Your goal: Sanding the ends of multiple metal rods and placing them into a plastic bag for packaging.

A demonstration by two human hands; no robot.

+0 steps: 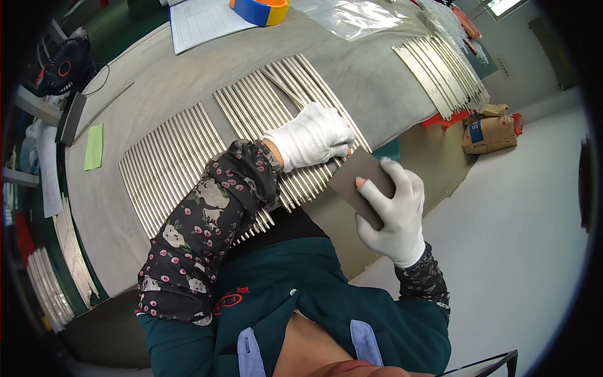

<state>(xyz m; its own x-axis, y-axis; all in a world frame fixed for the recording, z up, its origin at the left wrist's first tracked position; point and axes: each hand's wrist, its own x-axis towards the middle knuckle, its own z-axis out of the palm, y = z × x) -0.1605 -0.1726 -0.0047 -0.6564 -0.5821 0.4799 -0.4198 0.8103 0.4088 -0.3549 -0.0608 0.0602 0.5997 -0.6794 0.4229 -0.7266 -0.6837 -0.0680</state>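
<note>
My left hand (312, 137), in a white glove with a bare fingertip showing, lies over the right-hand group of metal rods (248, 103). Its fingers are curled closed on a metal rod, one of those beneath it. Under the palm the grip is partly hidden. A couple of slanting rods (286, 88) run across the gap in that group toward the hand. My right hand (399, 217), also gloved, grips a flat brown rectangular block (364, 182) like a sanding block. The block is close to the left fingertips, by the rod ends at the table's edge.
Another group of rods (173, 160) lies side by side on the grey table (107, 239). More rods (436, 72) lie at the far right. Paper (204, 25), a blue-and-yellow tape roll (260, 11) and clear plastic (352, 16) are at the back. A fan (66, 66) stands left.
</note>
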